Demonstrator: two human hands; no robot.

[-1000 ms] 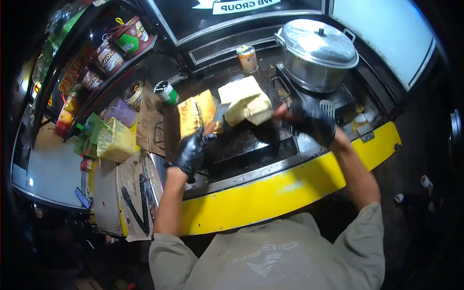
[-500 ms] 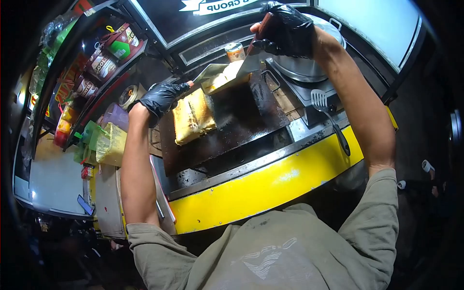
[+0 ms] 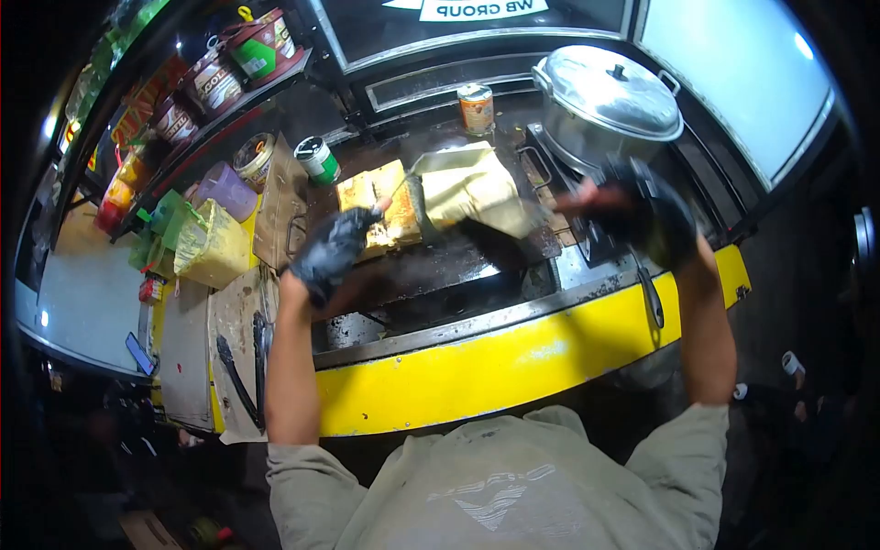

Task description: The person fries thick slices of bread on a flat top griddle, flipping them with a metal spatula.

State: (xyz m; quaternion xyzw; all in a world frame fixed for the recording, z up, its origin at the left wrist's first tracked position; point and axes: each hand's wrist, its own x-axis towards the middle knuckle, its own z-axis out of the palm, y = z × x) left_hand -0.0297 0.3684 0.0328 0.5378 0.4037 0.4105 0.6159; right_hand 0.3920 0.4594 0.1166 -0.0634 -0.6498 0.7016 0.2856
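Observation:
My left hand (image 3: 330,252), in a black glove, is closed on the handle of a metal scraper (image 3: 399,187). Its blade reaches toward the gap between two filled, flat bread pieces. The left piece (image 3: 354,193) is browned on top; the right piece (image 3: 469,188) is pale and lies on the dark griddle (image 3: 431,268). My right hand (image 3: 646,215), gloved in black and smeared by motion, grips a second scraper whose blurred blade (image 3: 533,220) is at the pale piece's right edge.
A lidded metal pot (image 3: 610,101) stands behind my right hand. Beyond the griddle are an orange-labelled can (image 3: 476,110) and a green-and-white can (image 3: 317,160). A slotted spatula (image 3: 650,298) rests at the right; a yellow tub (image 3: 213,247) and tongs (image 3: 240,380) are at the left.
The pale bread piece, earlier raised between the two scrapers, now lies on the griddle beside the browned one. My right hand has come down and toward me. The view has shifted too.

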